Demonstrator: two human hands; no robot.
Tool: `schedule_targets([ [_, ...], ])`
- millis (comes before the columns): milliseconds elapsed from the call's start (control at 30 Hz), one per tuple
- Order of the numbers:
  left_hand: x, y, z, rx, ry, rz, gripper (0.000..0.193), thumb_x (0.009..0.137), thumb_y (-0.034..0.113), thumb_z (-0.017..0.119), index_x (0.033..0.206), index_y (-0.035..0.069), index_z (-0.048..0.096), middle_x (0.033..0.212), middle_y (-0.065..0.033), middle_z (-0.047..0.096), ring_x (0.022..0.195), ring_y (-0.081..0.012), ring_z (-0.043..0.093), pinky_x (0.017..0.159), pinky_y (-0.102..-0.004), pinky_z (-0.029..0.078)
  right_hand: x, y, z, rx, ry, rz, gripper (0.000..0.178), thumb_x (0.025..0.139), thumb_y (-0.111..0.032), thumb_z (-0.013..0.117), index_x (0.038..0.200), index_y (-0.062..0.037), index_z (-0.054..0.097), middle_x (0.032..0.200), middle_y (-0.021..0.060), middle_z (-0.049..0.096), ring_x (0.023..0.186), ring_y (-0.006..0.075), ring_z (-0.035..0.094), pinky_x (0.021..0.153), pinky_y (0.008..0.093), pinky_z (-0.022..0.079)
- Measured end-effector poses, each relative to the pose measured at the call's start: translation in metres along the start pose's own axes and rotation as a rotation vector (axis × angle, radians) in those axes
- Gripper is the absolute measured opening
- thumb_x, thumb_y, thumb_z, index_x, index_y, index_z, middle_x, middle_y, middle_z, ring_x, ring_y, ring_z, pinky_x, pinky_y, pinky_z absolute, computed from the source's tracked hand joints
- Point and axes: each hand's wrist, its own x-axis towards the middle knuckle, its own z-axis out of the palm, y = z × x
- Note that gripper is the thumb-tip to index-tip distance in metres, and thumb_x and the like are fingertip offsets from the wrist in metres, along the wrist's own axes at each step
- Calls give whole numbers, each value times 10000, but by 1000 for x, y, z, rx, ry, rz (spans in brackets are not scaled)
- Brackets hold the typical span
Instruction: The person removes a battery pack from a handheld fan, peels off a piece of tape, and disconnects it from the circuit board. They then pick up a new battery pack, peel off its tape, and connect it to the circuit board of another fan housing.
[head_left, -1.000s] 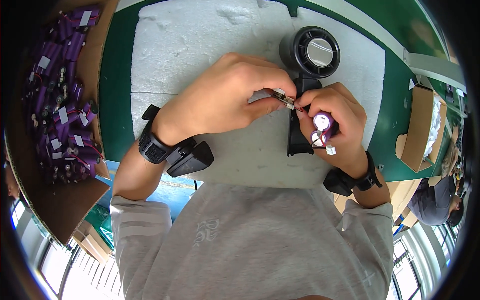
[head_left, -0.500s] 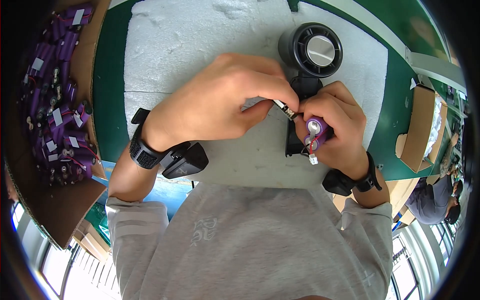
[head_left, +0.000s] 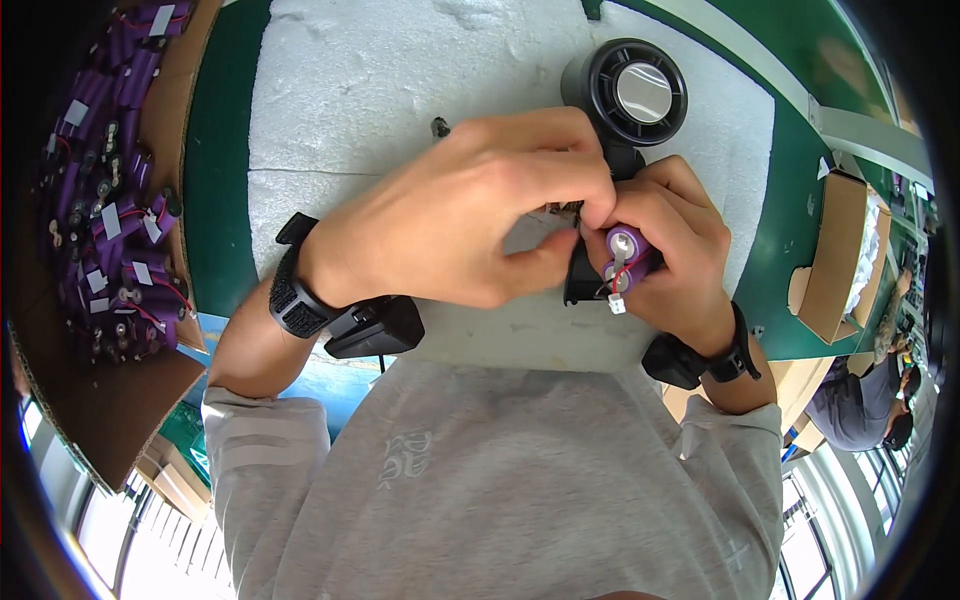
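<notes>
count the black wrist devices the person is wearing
2: one black wrist device on the left wrist beside the left hand, one black wrist device on the right wrist below the right hand.

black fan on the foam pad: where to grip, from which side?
Probably the round head of the black fan, from the far side or from above. It is the only part that lies bare on the white foam pad. The narrow handle below it sits under the left hand and the right hand, which holds a purple battery cell.
</notes>
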Motion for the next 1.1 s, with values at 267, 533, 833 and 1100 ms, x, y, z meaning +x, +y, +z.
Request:
schedule_targets([
  [267, -1, -5, -2, -37, -19, -71, 263, 640, -134, 679, 817, 30, 573, 860, -89, 576, 703, -197, 598, 571, -266, 483, 0, 1, -8, 194, 38, 24, 283, 672, -63, 781, 909, -22, 634, 747, 68, 611, 711, 185, 551, 583, 290, 445],
  [533, 0, -2, -8, -37, -57, -186, 232, 673, -101, 685, 813, 45, 570, 768, -52, 557, 641, -170, 569, 541, -262, 456, -8, -1, -9, 595, 318, 267, 275, 837, -221, 696, 963, 17, 639, 712, 58, 572, 686, 114, 539, 572, 241, 408],
  [833, -2, -2, -8, -232, -45, -319, 238, 715, -156, 678, 787, 24, 539, 857, -34, 564, 782, -107, 548, 660, -228, 453, -16, 8, -15, 416, 177, 286, 521, 998, -425, 391, 1040, 55, 587, 787, 116, 587, 621, 156, 548, 567, 254, 406],
  [1100, -3, -5, -6, -265, -58, -357, 244, 735, -144, 678, 860, 28, 558, 863, -27, 544, 797, -102, 538, 691, -230, 449, -6, -1, -19, 124, 137, 136, 493, 981, -378, 452, 960, 75, 647, 792, 129, 577, 629, 165, 546, 548, 257, 401],
])
